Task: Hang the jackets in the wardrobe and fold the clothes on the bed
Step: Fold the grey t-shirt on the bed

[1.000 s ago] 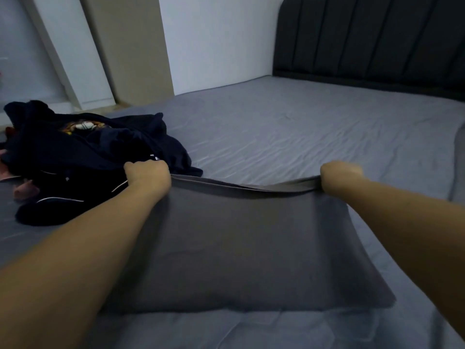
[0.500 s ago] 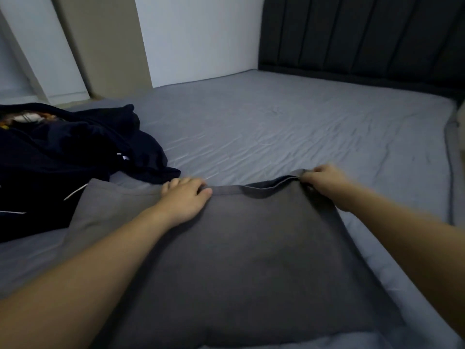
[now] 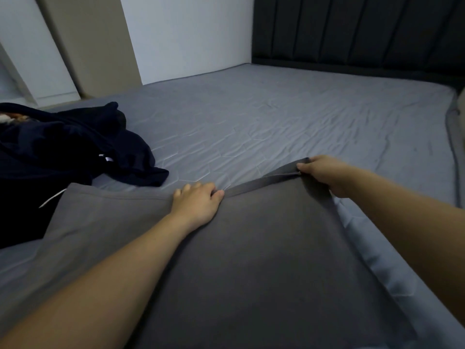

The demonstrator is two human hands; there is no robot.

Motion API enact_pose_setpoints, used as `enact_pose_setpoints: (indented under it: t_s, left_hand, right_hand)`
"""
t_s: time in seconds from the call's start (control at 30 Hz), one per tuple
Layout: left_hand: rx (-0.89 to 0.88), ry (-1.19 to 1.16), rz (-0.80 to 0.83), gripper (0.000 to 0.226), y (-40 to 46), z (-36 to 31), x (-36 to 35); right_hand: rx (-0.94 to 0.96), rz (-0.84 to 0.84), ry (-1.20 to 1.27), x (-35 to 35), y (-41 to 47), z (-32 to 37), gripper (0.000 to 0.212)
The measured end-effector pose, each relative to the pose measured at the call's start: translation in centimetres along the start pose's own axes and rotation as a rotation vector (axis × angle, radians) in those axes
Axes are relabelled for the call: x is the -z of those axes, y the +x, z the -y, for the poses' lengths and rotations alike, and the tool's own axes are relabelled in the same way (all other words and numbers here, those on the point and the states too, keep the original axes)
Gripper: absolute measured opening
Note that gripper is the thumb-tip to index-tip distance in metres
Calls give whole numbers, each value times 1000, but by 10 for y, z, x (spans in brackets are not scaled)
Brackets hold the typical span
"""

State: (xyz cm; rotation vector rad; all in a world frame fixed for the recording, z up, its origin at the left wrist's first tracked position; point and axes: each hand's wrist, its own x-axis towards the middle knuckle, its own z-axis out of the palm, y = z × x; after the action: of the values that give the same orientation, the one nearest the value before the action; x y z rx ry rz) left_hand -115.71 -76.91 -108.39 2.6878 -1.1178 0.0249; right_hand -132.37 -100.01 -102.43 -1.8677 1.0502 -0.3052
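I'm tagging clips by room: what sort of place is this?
Most likely a bedroom: a bed with a grey sheet, a dark padded headboard, and a heap of dark clothes beside the grey garment being folded.

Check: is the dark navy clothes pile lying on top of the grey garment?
No. The navy pile lies on the bed sheet beside the grey garment, at its far left corner, not on top of it.
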Motion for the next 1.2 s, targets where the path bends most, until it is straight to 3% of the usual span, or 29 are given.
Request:
enact_pose_setpoints:
  t_s: [0.07, 0.17, 0.3, 0.37, 0.4, 0.47, 0.53, 0.63, 0.77, 0.83, 0.9, 1.0, 1.07, 1.13, 1.2]
  left_hand:
    - [42, -5, 24, 40, 3, -1, -1]
    - [101, 7, 71, 47, 5, -3, 0]
    - [111, 57, 21, 54, -4, -6, 6]
    - [88, 37, -59, 49, -15, 5, 9]
    - [65, 23, -87, 50, -24, 16, 11]
    - [31, 33, -103, 56, -44, 49, 18]
    - [58, 113, -99, 60, -64, 89, 29]
    - [223, 132, -76, 60, -88, 140, 50]
    - [389, 55, -63, 63, -127, 172, 74]
    - [561, -165, -42, 63, -151, 181, 86]
    - [703, -549, 53, 50, -172, 184, 98]
    - [846, -957, 360, 28, -190, 185, 109]
    - [842, -1117, 552, 22, -196, 182, 109]
    - [836, -1174, 599, 17, -200, 180, 106]
    - [830, -1213, 563, 15, -203, 177, 106]
  right_hand:
    - [-73, -93, 39, -10, 3, -8, 29]
    - [-112, -193, -87, -22, 4, -20, 38]
    - [-37, -443, -312, -33, -2, -16, 68]
    - [248, -624, -539, -47, -14, -9, 66]
    - [458, -637, -656, -57, -24, -5, 59]
    - [784, -450, -779, -83, -46, 5, 53]
    - [881, -186, -867, -116, -66, 13, 58]
    - [797, 124, -871, -169, -85, 23, 68]
    - [630, 169, -841, -208, -86, 52, 73]
    - [619, 203, -839, -227, -83, 76, 73]
    - [633, 293, -833, -251, -81, 105, 70]
    - [532, 442, -685, -287, -79, 150, 71]
    - [448, 502, -724, -301, -80, 171, 81]
    - [386, 518, -762, -306, -81, 181, 93]
    - [373, 531, -685, -305, -81, 184, 77]
